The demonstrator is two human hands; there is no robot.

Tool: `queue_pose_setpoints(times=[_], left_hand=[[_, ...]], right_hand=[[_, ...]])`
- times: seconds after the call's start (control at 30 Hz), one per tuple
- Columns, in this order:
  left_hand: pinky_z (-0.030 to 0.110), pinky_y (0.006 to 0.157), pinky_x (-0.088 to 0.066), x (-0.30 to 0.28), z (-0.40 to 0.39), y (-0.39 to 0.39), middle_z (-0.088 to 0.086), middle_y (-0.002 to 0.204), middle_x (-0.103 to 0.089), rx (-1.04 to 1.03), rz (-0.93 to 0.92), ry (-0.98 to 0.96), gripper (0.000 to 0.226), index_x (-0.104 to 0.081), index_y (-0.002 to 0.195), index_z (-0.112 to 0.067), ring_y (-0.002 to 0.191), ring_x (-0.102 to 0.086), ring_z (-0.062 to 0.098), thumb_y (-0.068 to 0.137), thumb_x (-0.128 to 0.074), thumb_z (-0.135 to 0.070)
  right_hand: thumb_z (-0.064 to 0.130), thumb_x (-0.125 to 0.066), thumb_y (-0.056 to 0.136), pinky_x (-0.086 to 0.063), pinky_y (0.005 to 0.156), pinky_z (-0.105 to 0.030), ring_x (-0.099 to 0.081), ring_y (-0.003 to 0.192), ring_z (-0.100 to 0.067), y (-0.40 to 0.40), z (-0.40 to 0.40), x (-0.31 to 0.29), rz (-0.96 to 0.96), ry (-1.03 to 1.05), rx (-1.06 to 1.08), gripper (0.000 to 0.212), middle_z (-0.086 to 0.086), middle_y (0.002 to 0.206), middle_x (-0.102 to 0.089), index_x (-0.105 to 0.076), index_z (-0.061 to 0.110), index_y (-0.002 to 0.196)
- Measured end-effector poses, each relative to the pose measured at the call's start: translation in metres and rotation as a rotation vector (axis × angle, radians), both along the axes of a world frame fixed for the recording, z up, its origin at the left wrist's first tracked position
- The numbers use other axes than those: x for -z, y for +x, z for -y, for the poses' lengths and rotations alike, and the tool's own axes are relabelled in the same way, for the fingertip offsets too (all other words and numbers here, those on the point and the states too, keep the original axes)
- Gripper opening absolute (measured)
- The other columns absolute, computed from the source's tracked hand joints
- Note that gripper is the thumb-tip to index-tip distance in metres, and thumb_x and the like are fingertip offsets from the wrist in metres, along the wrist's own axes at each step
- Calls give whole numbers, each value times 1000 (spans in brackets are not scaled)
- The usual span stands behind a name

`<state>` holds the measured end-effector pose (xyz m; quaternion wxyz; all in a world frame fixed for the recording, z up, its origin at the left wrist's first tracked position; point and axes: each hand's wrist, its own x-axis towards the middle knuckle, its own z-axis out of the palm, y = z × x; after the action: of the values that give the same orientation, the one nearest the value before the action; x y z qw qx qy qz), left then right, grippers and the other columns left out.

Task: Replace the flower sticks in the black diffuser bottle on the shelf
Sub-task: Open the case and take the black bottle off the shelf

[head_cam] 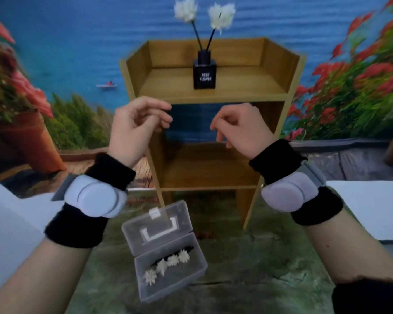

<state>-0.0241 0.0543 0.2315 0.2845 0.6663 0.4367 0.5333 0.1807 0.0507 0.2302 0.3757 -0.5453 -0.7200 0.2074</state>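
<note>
A black square diffuser bottle (pixel 204 74) stands on the top shelf of a wooden shelf unit (pixel 213 94). Two white flower sticks (pixel 203 17) with black stems rise from its neck. Below, a clear plastic box (pixel 168 252) lies with its lid flipped back, and several white flower sticks (pixel 166 265) rest inside. My left hand (pixel 137 125) and my right hand (pixel 238 126) hover in front of the shelf's middle opening, below the bottle. Both have loosely curled fingers and hold nothing that I can see.
The shelf unit stands on a surface covered with a printed scenery cloth (pixel 259 257), which also hangs behind it. White surfaces lie at the far left (pixel 9 223) and far right (pixel 372 207). Black wristbands and grey trackers sit on both wrists.
</note>
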Motion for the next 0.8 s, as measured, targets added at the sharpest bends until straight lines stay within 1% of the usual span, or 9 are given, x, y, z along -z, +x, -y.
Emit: queue_pose_setpoints(times=[0.07,0.17,0.23,0.33,0.4,0.53,0.67,0.73,0.8], left_hand=[[15,69,-52,-23,-15,4,-9,66,-70,21,8,42,35,-63,85,-19,67,-64,3,81,-43,9],[20,78,-53,-44,-42,17,2,83,-68,48,-65,-4,25,-62,97,-10,76,-65,5,85,-47,6],[31,87,-52,-46,-59,25,13,99,-67,21,-159,-29,26,-60,109,-3,90,-63,15,86,-51,3],[43,92,-51,-47,-76,33,16,119,-63,-23,-289,-52,35,-55,121,-3,106,-61,25,86,-55,-4],[42,92,-51,-52,-82,37,14,124,-60,-13,-334,-77,42,-50,127,-6,108,-60,26,86,-57,-7],[43,97,-47,-59,-87,46,14,127,-57,7,-385,-75,48,-45,131,-8,109,-58,29,85,-56,-6],[40,98,-46,-62,-83,50,17,125,-57,45,-335,-106,45,-45,129,-4,105,-58,27,86,-56,-4],[36,96,-47,-63,-78,50,17,123,-58,51,-314,-89,43,-47,127,-3,102,-57,23,85,-57,-4],[26,86,-49,-62,-71,50,17,121,-59,46,-290,-67,42,-48,126,-2,96,-58,19,84,-58,-3]], right_hand=[[16,-53,87,-47,57,-25,-56,48,-6,5,-8,-21,-106,129,60,18,-7,61,-66,-66,11,76],[7,-55,81,-44,64,-27,-56,65,-17,11,-29,-46,-144,320,197,13,-10,70,-63,-67,7,82],[3,-56,79,-42,68,-22,-54,73,-15,11,-42,-53,-138,285,197,21,-6,82,-62,-66,5,97],[6,-61,81,-45,87,-25,-53,88,-13,9,-60,-52,-52,148,150,40,-12,110,-65,-57,3,121],[9,-64,82,-45,89,-24,-54,91,-12,8,-68,-53,-41,136,129,42,-13,117,-65,-57,3,122],[11,-66,83,-46,88,-21,-62,102,-18,7,-75,-57,-126,111,79,36,-15,116,-67,-60,2,117],[15,-65,84,-46,91,-27,-60,108,-22,11,-78,-57,-108,110,72,33,-11,122,-63,-61,5,116],[14,-65,84,-45,91,-26,-58,110,-23,14,-78,-57,-122,105,54,29,-12,122,-62,-60,4,111],[10,-65,84,-47,85,-17,-60,107,-23,17,-75,-57,-146,91,9,27,-16,118,-63,-58,1,109]])
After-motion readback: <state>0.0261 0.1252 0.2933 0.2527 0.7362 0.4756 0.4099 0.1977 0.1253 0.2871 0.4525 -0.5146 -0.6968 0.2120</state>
